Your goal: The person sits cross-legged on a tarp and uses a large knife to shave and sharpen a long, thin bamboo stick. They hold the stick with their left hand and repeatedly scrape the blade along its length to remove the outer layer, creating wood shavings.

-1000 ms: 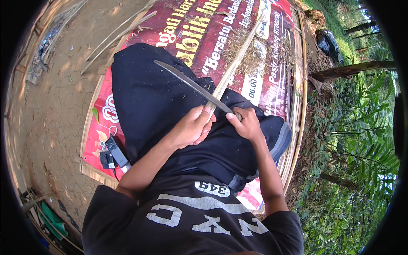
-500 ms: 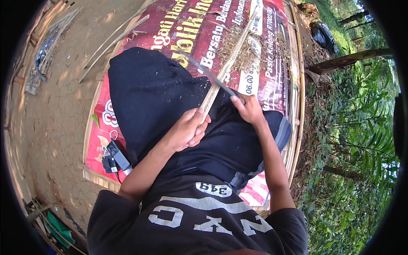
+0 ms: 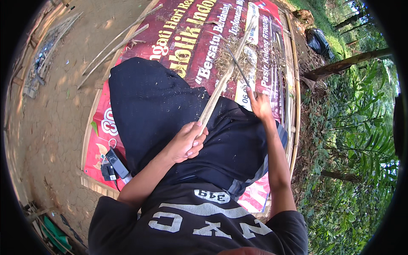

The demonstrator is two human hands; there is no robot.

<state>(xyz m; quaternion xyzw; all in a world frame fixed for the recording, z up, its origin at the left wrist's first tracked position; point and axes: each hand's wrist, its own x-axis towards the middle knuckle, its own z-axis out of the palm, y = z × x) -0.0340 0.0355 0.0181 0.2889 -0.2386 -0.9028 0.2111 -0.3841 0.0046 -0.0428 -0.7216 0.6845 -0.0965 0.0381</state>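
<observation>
My left hand [image 3: 187, 142] is closed round the near end of a long, pale split bamboo strip [image 3: 221, 87]. The strip slants away from me over my lap, its far end above the red banner. In my right hand [image 3: 260, 105] is the handle of a long, narrow knife [image 3: 239, 66]. Its dark blade points away and to the left, crossing the strip about midway along. Whether the edge touches the strip I cannot tell. Curly shavings [image 3: 227, 57] lie on the banner around the strip's far half.
The red printed banner [image 3: 187, 25] covers a bamboo platform. Thin sticks [image 3: 114, 49] jut over its left edge. By my left forearm lie a dark power bank [image 3: 117, 163] and a cable. Beyond the right edge are a black plastic bag [image 3: 319, 42], a log [image 3: 346, 63] and plants.
My right hand has moved forward and slightly right, carrying the knife farther along the strip. The blade now stands more steeply. My left hand stays about where it was.
</observation>
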